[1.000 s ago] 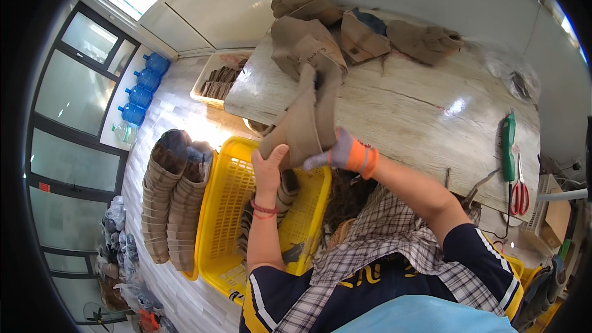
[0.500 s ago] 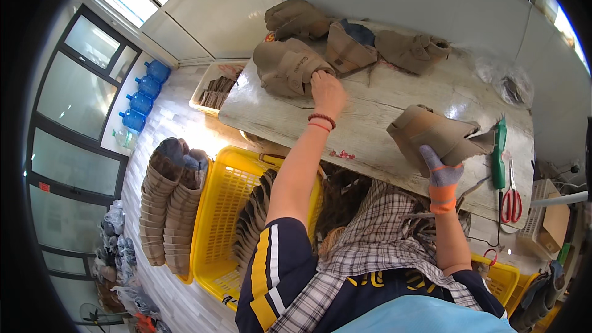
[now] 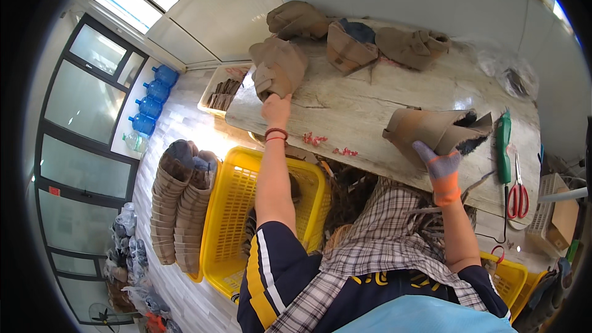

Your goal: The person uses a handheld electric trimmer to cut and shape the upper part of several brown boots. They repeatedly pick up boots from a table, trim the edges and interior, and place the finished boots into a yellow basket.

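At the far left of the worktable [image 3: 364, 98], my bare left hand [image 3: 276, 111] has its fingers closed on the near end of a brown shoe upper [image 3: 280, 65]. My right hand [image 3: 441, 169], in a grey and orange glove, grips another brown shoe upper [image 3: 425, 129] by its near side, thumb on top. That piece shows a dark lining at its right end. Further brown uppers lie along the back: one [image 3: 299, 18] behind the left piece, one with a blue-grey lining [image 3: 351, 46], and one [image 3: 413, 48] to its right.
A green-handled tool [image 3: 504, 148] with a cord and red-handled scissors [image 3: 517, 191] lie at the right. Small red scraps [image 3: 314, 140] dot the front edge. A yellow basket [image 3: 231, 179] stands below left, beside stacked brown uppers [image 3: 166, 216]. Clear plastic [image 3: 515, 77] sits back right.
My left hand has moved left and nearer, turning the left upper so its end points toward me. In my right hand, the other upper has tilted, showing more of its dark lining.
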Tool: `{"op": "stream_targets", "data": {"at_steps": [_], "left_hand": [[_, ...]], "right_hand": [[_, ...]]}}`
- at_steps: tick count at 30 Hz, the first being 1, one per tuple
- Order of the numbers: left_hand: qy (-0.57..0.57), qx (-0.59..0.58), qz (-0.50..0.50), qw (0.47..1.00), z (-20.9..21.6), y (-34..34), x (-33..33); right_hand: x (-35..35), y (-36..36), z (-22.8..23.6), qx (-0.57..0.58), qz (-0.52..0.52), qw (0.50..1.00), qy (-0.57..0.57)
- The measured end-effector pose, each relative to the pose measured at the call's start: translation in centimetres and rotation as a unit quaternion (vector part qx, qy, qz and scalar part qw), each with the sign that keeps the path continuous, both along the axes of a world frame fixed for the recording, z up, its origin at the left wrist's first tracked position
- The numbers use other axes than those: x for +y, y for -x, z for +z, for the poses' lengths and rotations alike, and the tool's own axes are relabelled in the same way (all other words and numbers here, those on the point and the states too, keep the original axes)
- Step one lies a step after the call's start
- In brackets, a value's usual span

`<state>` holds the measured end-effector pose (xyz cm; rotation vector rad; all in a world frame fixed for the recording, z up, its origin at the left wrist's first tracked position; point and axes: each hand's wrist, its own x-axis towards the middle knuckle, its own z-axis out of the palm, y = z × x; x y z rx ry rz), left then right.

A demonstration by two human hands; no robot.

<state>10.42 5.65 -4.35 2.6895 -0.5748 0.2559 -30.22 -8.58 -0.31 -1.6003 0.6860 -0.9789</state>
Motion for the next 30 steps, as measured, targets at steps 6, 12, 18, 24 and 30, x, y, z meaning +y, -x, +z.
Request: {"op": "stream_targets", "data": {"at_steps": [6, 12, 18, 24, 30], "left_hand": [[0.065, 0.078, -0.114, 0.988, 6.3, 2.0, 5.5], [0.452, 0.393, -0.24, 0.764, 9.2, 4.5, 9.9], [0.532, 0.548, -0.255, 0.594, 9.3, 11.4, 10.3], [0.528, 0.617, -0.273, 0.516, 8.3, 16.0, 7.7], [0.444, 0.65, -0.343, 0.512, 6.7, 20.0, 1.6]], "right_hand": [[-2.2, -3.6, -0.6, 0.089, 0.001, 0.981, 0.17], [-3.7, -8.9, -1.6, 0.154, -0.009, 0.975, 0.16], [-0.7, -9.0, 2.5, 0.147, 0.093, 0.985, 0.001], [-2.5, -2.1, 3.7, -0.073, 0.319, 0.902, -0.281], [-2.4, 1.6, 2.5, -0.079, 0.272, 0.935, -0.214]]}}
